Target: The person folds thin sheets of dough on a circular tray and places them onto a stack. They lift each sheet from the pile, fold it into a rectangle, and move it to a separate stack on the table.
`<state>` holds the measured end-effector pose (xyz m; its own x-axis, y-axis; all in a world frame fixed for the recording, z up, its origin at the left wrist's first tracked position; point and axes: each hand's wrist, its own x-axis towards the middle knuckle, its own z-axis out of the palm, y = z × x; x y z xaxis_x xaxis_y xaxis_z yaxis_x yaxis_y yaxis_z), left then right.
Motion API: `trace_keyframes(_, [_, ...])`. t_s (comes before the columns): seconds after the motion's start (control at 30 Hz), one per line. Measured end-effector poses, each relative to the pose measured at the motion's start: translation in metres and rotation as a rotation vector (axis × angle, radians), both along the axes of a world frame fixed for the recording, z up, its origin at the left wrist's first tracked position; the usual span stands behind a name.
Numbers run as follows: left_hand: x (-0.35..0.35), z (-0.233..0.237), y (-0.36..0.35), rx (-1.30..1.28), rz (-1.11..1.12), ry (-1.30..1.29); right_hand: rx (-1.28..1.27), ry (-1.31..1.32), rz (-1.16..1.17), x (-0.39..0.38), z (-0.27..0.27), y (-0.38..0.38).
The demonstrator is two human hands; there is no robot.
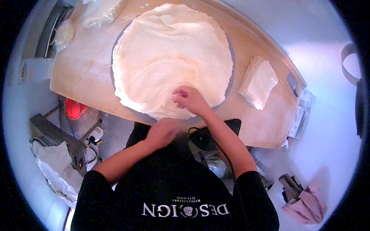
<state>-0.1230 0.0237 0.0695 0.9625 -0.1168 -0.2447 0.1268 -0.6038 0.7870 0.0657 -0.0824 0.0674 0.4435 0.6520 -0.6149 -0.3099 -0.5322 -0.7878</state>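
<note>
A large round stack of thin pale dough sheets (165, 50) lies on a grey round board (230, 82) on the wooden table. Over the near part of the dough is my right hand (189, 101), its fingers curled inward; whatever may be between them is too small to name. My left hand (163, 133) hovers at the near edge of the round board, close to my body. Motion blurs its fingers, so their closure does not show.
A folded stack of dough sheets (259, 82) rests at the right on the wooden table (84, 73). Plastic-wrapped dough (102, 11) is at the far left. Below the table's left side are a red container (74, 108) and a dark frame (58, 133). A pink cloth (308, 206) is low at right.
</note>
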Motion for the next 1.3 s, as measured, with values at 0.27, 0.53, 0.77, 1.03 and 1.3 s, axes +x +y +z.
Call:
trace_keyframes(0.27, [-0.06,-0.062,0.097,-1.151,1.35,0.406,-0.161,0.082,-0.076,0.057,-0.005,0.001])
trace_keyframes(0.53, [-0.049,-0.081,0.103,-1.421,1.587,0.252,-0.204,0.137,0.034,0.061,0.001,0.007])
trace_keyframes(0.77, [-0.048,-0.053,0.103,-1.284,1.64,-0.012,-0.128,0.249,-0.026,0.029,0.005,-0.01])
trace_keyframes(1.03, [0.037,0.038,0.052,0.108,0.332,-0.373,0.095,0.464,-0.275,-0.008,0.033,-0.031])
trace_keyframes(1.3, [0.052,0.001,0.029,0.052,0.098,-0.31,-0.278,-0.058,-0.268,-0.03,-0.028,-0.054])
